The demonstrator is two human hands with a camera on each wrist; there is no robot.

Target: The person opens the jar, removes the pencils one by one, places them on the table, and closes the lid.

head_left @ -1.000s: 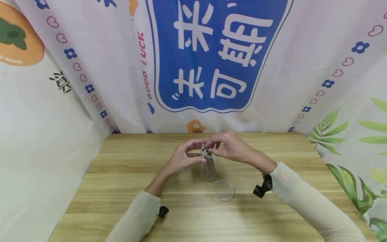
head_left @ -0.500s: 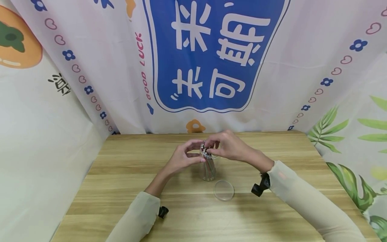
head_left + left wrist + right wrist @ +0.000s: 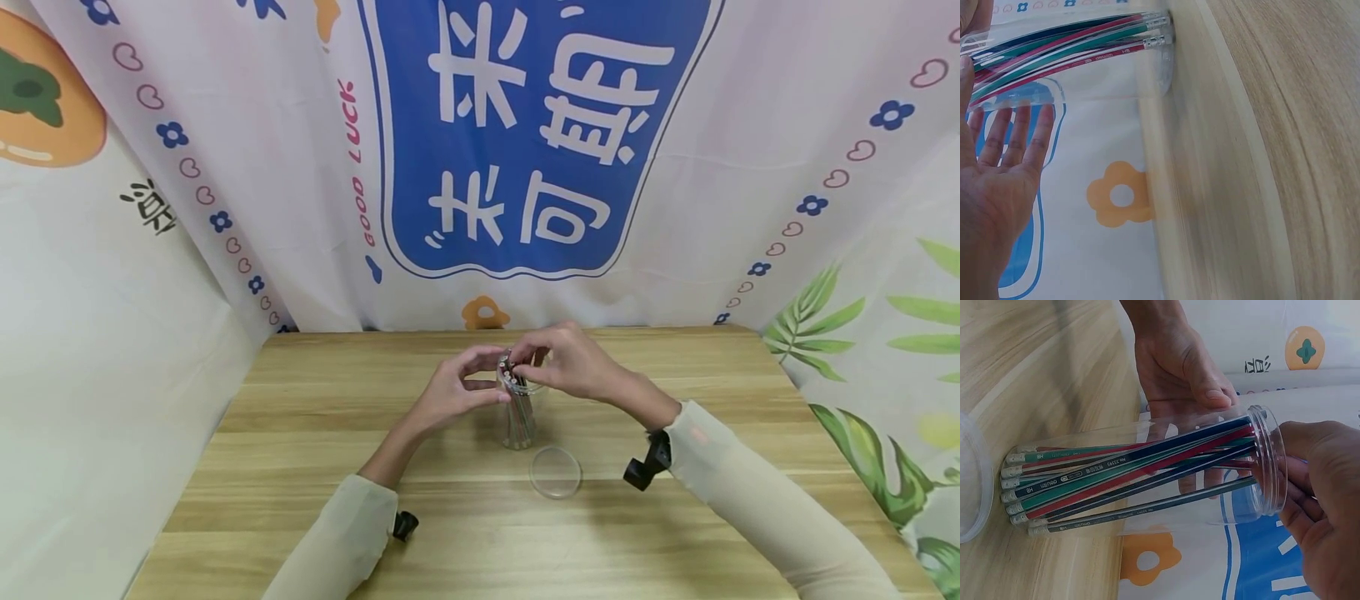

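A clear plastic jar (image 3: 534, 421) stands upright on the wooden table, full of pencils (image 3: 1116, 465) in dark blue, red and green. Their ferrule ends point down in the right wrist view, and the pale bare ends show at the mouth. My left hand (image 3: 454, 388) holds the jar near its top, thumb on one side and fingers on the other. From the right, my right hand (image 3: 573, 365) reaches to the mouth, its curled thumb and finger pinching at the pencil ends. The palm partly hides those fingertips in the right wrist view.
A round clear lid (image 3: 555, 473) lies flat on the table (image 3: 300, 450), just in front of the jar. Behind the table's far edge hangs a printed cloth (image 3: 315, 275), and more cloth covers both sides. Each wrist bears a small black camera (image 3: 405, 526).
My right fingers shift slightly among the pencil ends, which sit a little differently at the mouth. The left hand, jar and lid keep their places.
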